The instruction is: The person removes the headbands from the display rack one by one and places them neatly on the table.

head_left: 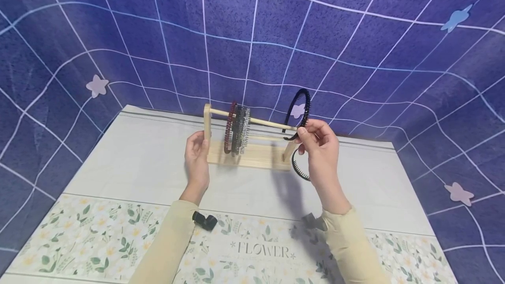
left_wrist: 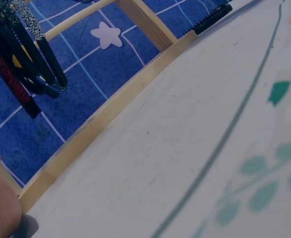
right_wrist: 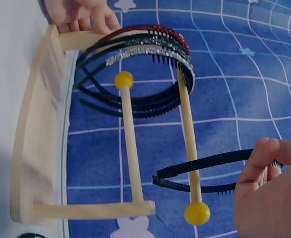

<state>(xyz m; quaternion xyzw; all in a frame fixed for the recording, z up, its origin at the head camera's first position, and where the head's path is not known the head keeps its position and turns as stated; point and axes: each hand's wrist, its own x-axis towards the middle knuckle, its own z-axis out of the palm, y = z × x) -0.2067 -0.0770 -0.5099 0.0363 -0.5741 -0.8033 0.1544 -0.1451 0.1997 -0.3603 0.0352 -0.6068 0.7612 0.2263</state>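
Note:
A wooden headband stand (head_left: 252, 154) has two rods, one ending in a yellow ball (right_wrist: 197, 213) at its right. My left hand (head_left: 197, 157) grips the left upright of the stand, thumb in front and fingers behind. Several headbands (head_left: 238, 130), red, dark and silver glittery, hang together on the upper rod, left of its middle. My right hand (head_left: 321, 143) pinches a black headband (head_left: 305, 100) by its curved part. This headband is at the right end of the upper rod, just inside the ball, with its open ends pointing left in the right wrist view.
Another black toothed headband (head_left: 300, 172) lies on the white table by the stand's right end, partly hidden by my right hand. A flowered cloth strip (head_left: 98, 236) runs along the front. Behind stands a blue gridded backdrop (head_left: 252, 34) with star shapes.

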